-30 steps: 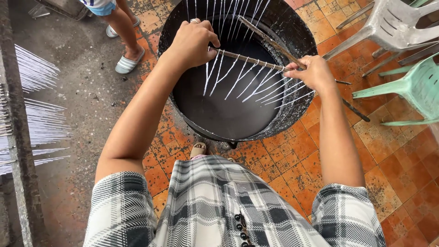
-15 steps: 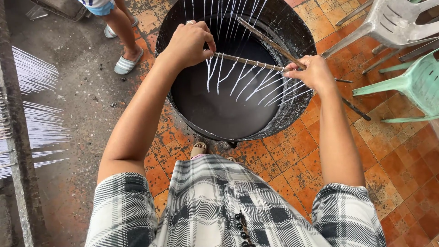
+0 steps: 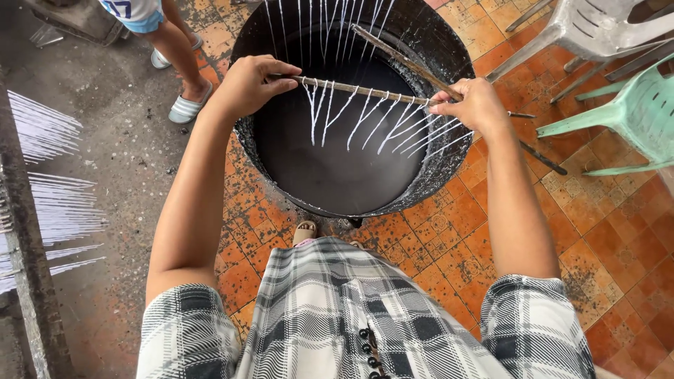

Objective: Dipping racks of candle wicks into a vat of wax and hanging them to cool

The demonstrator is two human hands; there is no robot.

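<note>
A big black pot (image 3: 449,165) full of dark liquid stands on the tiled floor in front of me. Over it I hold a thin wooden stick (image 3: 365,91) level, with several white wax-coated strings (image 3: 382,123) hanging from it toward the liquid. My left hand (image 3: 249,84) grips the stick's left end and my right hand (image 3: 474,105) grips its right end. A second stick (image 3: 407,63) lies across the pot's far rim, and more white strings (image 3: 316,28) hang down from above at the back.
Grey plastic chair (image 3: 604,31) and green plastic chair (image 3: 632,116) stand at the right. Another person's legs in sandals (image 3: 184,105) are at upper left. Racks of white strands (image 3: 49,182) line the left edge. Orange tiles (image 3: 604,238) cover the floor.
Both hands have kept their grip and lifted the stick slightly, so the white strings hang a little higher over the liquid. The other person's feet shifted a bit.
</note>
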